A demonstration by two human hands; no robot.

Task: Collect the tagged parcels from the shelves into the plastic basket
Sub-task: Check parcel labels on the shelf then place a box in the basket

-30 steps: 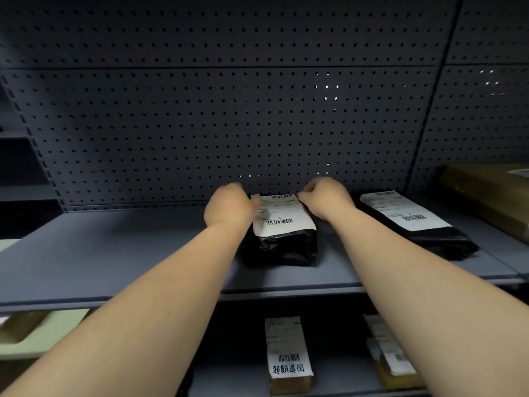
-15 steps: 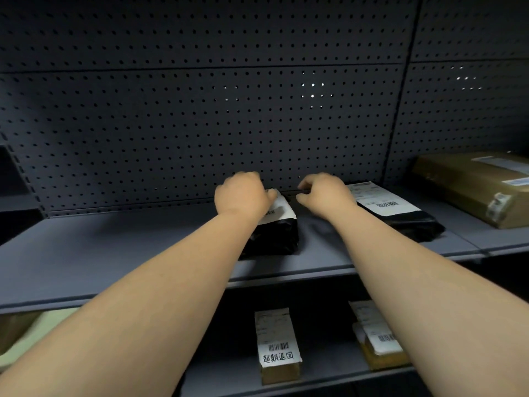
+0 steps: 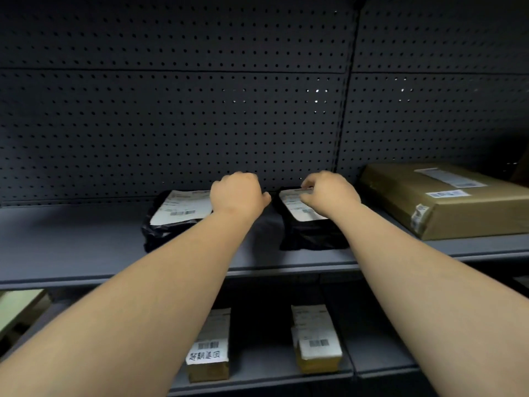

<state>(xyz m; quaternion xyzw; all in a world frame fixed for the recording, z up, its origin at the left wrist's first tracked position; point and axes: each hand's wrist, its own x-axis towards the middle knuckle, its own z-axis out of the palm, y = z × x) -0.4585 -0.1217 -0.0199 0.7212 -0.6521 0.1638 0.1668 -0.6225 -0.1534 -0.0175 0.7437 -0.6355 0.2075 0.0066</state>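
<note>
head view: my left hand point(image 3: 237, 194) has left the first black parcel point(image 3: 177, 216), now curled and empty, while my right hand point(image 3: 329, 194) pinches the next parcel's point(image 3: 307, 224) label on the shelf point(image 3: 86, 253).

Glossy black plastic parcels point(image 3: 310, 233), matt paper labels point(image 3: 183, 206), perforated metal backboard point(image 3: 171, 124)

Single head-worn view: faces forward, slightly down, close to grey shelf point(image 3: 86, 242) and pegboard back panel point(image 3: 171, 124); arms' reach.

right hand point(image 3: 329, 193) on black parcel point(image 3: 310, 227) | grip unclear | left hand point(image 3: 237, 194) curled
</note>
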